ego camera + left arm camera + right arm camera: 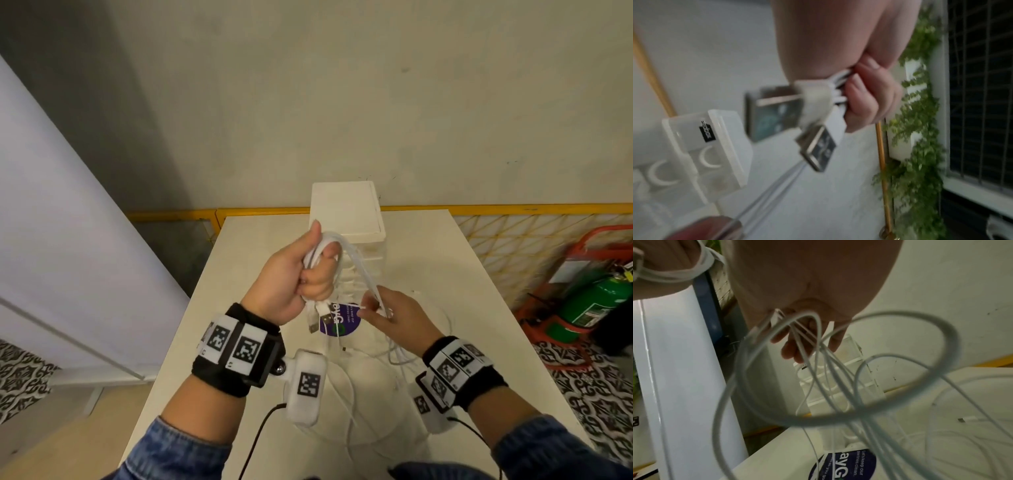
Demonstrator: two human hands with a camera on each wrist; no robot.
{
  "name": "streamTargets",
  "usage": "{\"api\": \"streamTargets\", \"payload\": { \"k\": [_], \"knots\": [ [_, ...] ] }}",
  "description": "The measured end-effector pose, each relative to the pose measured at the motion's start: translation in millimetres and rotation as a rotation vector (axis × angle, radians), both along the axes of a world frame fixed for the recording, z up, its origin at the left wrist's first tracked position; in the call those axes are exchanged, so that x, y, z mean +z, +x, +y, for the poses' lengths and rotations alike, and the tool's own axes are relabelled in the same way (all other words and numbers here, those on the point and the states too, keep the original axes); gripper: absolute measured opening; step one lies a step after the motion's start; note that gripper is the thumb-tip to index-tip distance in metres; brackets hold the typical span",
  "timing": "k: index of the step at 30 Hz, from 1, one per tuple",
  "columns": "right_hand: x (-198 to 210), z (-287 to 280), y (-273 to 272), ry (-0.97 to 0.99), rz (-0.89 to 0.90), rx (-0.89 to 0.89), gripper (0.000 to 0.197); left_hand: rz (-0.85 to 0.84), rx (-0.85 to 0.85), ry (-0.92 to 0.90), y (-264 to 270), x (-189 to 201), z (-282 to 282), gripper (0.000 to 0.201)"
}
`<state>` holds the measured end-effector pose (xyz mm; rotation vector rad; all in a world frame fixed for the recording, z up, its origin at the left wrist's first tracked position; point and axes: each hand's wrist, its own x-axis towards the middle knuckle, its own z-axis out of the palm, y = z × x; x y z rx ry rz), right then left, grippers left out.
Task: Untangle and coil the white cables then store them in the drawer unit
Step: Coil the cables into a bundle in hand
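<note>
from the head view, the left hand (294,274) is gripping a coil of white cables (325,246) in its fist, the drawer unit (349,212) just beyond it. at the left wrist, usb plugs (818,149) are hanging below the curled fingers (865,104). at the right wrist, the right hand (809,331) is pinching loose strands.

A round dark-blue sticker (844,465) lies on the white table (479,274), just in front of the drawer unit (347,209). Its large white letters read "ayG", cut off by cables, and its small print reads "Let's keep our pantries clean." A small black label (707,134) sits at the top of the drawer unit's front, too blurred to read.
</note>
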<state>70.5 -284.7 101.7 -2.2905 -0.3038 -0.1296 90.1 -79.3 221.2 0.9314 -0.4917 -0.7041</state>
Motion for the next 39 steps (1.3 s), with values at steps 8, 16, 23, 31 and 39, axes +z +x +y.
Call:
{"api": "streamTargets", "payload": {
  "k": [8,16,23,31,39],
  "knots": [
    [-10.6,-8.1,-7.0,0.16,0.051,0.017,0.075,0.021,0.224,-0.054,1.5,9.0,6.6,0.049],
    [-30.4,-21.2,-20.8,0.241,0.082,-0.058,0.034,-0.025,0.406,-0.009,11.0,6.9,25.8,0.048],
    [-62.5,-58.2,-23.5,-0.012,0.201,-0.269,0.007,-0.021,0.558,-0.085,19.9,8.5,47.1,0.047],
    [5.6,-32.0,-14.9,0.323,-0.045,-0.17,0.054,-0.076,0.422,0.209,11.5,3.4,19.4,0.043],
    [74.2,19.7,-5.8,0.836,-0.238,-0.168,0.044,-0.113,0.369,0.405,6.0,1.8,-1.7,0.043]
  ]
}}
